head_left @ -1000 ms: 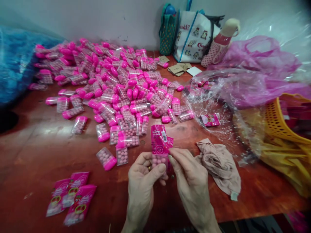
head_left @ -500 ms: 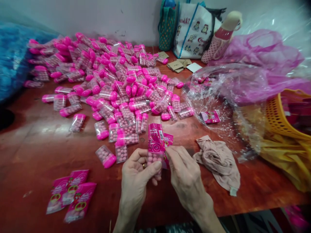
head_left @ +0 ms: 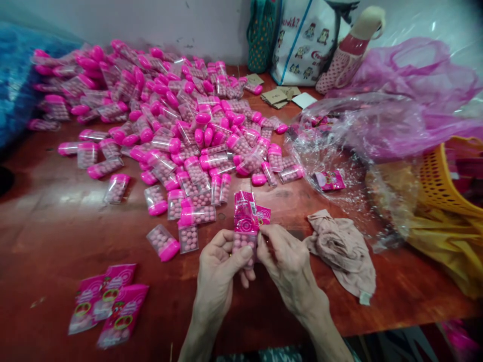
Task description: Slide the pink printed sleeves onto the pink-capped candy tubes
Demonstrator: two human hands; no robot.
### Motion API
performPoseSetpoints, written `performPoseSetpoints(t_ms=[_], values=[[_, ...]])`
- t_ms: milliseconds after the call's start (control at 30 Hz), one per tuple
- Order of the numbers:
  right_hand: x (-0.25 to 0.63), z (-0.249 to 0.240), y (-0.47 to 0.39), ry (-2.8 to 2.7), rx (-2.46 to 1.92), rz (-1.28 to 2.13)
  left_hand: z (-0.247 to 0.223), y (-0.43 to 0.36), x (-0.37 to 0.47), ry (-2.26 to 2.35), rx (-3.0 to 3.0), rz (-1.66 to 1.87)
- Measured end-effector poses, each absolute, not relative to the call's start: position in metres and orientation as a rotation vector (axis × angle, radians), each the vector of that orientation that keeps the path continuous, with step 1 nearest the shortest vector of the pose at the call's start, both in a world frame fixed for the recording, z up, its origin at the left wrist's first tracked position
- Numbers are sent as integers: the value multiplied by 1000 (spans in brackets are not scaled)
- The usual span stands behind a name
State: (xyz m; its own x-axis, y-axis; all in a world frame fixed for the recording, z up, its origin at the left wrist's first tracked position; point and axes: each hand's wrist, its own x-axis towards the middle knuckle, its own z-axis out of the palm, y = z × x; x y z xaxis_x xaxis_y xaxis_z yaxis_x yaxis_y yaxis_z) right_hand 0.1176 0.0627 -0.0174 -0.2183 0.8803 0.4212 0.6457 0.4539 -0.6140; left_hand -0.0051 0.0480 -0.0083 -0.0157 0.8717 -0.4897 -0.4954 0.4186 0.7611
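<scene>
Between thumb and fingers, my left hand (head_left: 222, 264) holds a pink printed pouch (head_left: 245, 213) upright, with pink balls showing through its clear lower part. My right hand (head_left: 285, 256) is pinched at the pouch's right edge; what its fingertips grip is too small to tell. Behind the pouch, on the right, a second pink printed piece (head_left: 263, 215) sticks out, mostly hidden. Beyond my hands spreads a large heap of clear containers with pink caps (head_left: 196, 173), filled with pink balls. Three pink pouches (head_left: 123, 314) lie overlapping at the lower left.
A crumpled beige cloth (head_left: 341, 249) lies right of my hands. Behind it are clear plastic (head_left: 339, 151), a pink packet (head_left: 330, 180) and a yellow basket (head_left: 433, 173). Cardboard pieces (head_left: 275, 97) and a white bag (head_left: 304, 45) stand near the wall; blue plastic (head_left: 22, 85) is far left.
Both hands and the pouch have shifted slightly to the right in view. The right fingers still pinch by the pouch's edge, and the scene has shifted a little with the camera.
</scene>
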Motion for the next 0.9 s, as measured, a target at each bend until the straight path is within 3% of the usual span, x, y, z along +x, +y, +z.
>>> performPoseSetpoints(t_ms=[900], values=[[94, -29, 65, -1968, -1259, 231, -19, 49, -7, 1279, 300, 1281]])
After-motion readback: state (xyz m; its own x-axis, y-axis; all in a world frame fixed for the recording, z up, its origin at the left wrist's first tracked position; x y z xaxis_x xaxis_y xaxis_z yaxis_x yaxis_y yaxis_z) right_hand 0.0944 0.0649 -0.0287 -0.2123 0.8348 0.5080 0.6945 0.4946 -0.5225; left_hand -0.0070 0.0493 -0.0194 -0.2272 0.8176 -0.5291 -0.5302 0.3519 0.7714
